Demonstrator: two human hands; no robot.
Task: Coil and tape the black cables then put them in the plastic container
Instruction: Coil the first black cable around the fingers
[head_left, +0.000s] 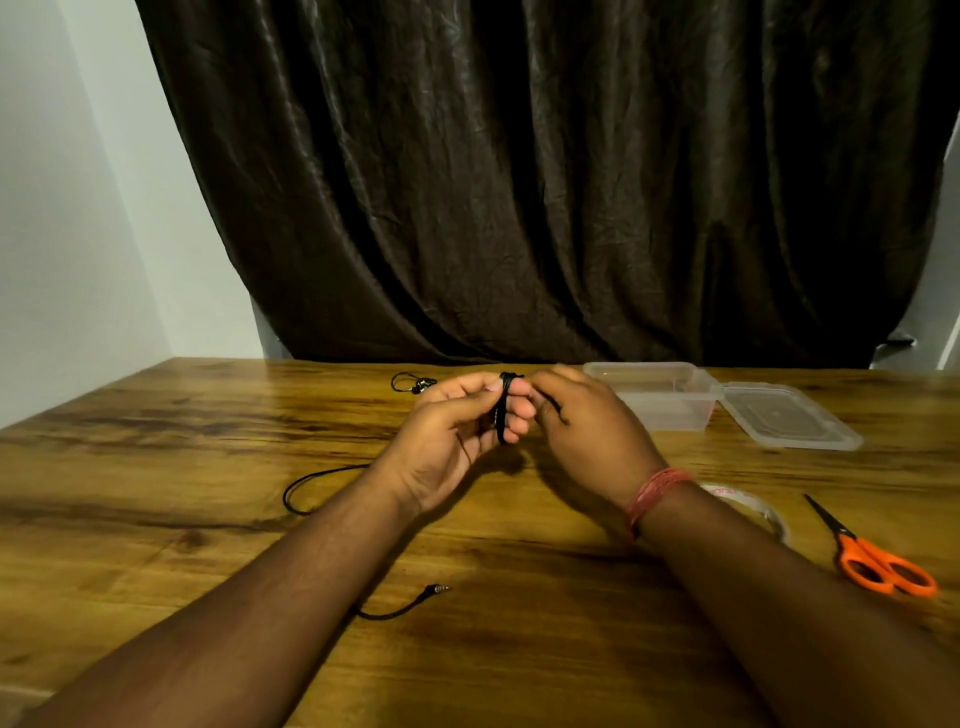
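Observation:
A black cable (502, 410) is wound in several turns around the fingers of my left hand (457, 436), held above the middle of the table. My right hand (582, 415) pinches the cable right beside those fingers. The loose end trails under my left forearm, looping at the left (306, 486) and ending in a jack plug (436, 588) near the front. A second black cable (413, 383) lies coiled at the far edge. The clear plastic container (670, 410) stands open behind my right hand. A roll of clear tape (753, 506) lies partly hidden under my right wrist.
The container's lid (789, 415) lies flat to the right of the container. Orange-handled scissors (872, 556) rest at the table's right side. A dark curtain (519, 182) hangs behind the wooden table (156, 467); a white wall is at left.

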